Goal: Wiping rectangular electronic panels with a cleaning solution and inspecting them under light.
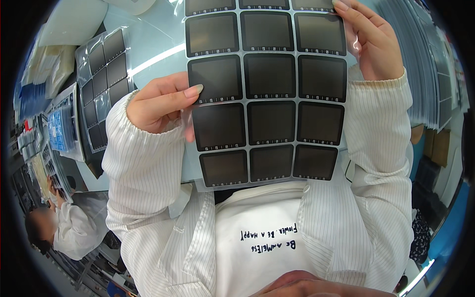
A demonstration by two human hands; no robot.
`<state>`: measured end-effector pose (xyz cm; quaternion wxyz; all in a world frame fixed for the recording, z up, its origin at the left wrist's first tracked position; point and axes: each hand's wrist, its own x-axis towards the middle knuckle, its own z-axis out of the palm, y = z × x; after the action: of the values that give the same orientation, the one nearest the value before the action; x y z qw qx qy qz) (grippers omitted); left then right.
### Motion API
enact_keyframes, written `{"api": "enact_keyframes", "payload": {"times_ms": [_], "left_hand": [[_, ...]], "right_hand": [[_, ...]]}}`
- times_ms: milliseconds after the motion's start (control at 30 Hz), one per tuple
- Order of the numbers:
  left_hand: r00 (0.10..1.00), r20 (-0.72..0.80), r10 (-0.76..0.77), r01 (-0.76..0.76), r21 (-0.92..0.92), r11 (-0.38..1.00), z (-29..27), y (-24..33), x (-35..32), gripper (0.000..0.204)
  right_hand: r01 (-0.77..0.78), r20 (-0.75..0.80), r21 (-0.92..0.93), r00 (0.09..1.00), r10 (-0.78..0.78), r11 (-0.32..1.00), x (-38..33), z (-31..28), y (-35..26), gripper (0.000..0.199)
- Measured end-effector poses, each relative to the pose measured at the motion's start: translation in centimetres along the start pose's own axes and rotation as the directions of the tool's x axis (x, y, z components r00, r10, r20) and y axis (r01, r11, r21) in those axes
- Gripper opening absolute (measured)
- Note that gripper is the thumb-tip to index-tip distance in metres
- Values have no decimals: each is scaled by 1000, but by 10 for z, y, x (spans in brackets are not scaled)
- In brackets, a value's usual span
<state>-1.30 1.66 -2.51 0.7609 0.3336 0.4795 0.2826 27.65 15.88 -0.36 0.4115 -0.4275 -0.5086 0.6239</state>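
Observation:
I hold up a clear sheet (295,99) carrying a grid of dark, glossy square panels with rounded corners. My left hand (161,101) pinches the sheet's left edge, thumb lying across one dark square in the middle row. My right hand (371,42) grips the upper right corner, fingers curled over the top square there. The sheet is raised close to my chest, above a pale blue table (148,44), and it hides what lies beneath it.
Another bagged sheet of dark squares (101,84) lies on the table at left, beside stacked trays and blue items (62,128). A tall stack of sheets (420,64) runs along the right. A person in a white coat (69,230) works at lower left.

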Motion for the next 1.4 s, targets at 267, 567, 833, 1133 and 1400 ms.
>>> {"api": "enact_keyframes", "payload": {"times_ms": [267,567,833,1133,1400], "left_hand": [[998,29,61,-59,-66,996,6,8,0,18],[998,43,51,-49,-45,998,3,7,0,17],[1000,-2,13,-13,-37,999,0,0,0,23],[999,37,-15,13,54,998,6,9,4,26],[999,29,-22,22,0,1000,9,11,-1,22]], "right_hand": [[-86,3,133,996,87,987,5,-2,1,10],[-87,-6,203,996,91,975,7,-4,4,11],[-56,25,103,998,53,993,6,0,-2,11],[-25,535,794,503,-678,608,55,-20,49,9],[71,-41,121,997,-67,990,-5,3,-10,13]]}}
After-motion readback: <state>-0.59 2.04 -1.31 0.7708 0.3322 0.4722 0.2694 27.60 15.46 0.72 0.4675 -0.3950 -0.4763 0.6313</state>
